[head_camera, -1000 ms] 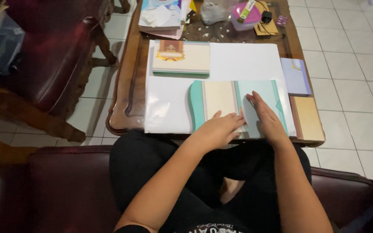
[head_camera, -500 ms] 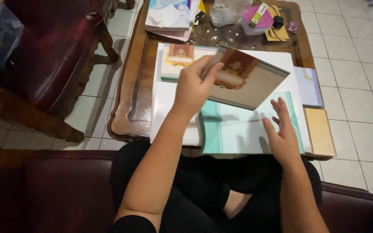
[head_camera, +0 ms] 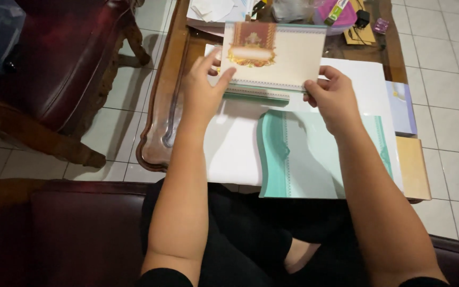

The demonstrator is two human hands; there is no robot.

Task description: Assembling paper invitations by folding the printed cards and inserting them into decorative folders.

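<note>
Head view, looking down. We see a cream card (head_camera: 282,56) held between both hands in the upper middle of the frame, above the counter (head_camera: 160,127). The left hand (head_camera: 203,87) pinches the card's lower left corner, thumb on the front face and fingers behind. The right hand (head_camera: 333,95) is closed on the lower right edge in the same way, thumb on top. The card thus spans the gap between the two hands and lies just beyond them, toward the top of the frame.

We note that the card's long axis runs left to right across the frame, nearly level. Its printed face is turned toward us, with a red and gold ornament (head_camera: 252,48) in its upper left part. Its top edge points away from the person, toward the far end of the counter.

Directly under the card lies a stack of similar cards (head_camera: 256,94), showing as a green edge. Below the right hand, in the centre of the frame, a green folder (head_camera: 304,159) lies open on a white sheet (head_camera: 235,143). At the right edge of the counter we see a lilac card (head_camera: 402,106) and a tan card (head_camera: 414,167). A dark red chair (head_camera: 65,58) fills the upper left.
</note>
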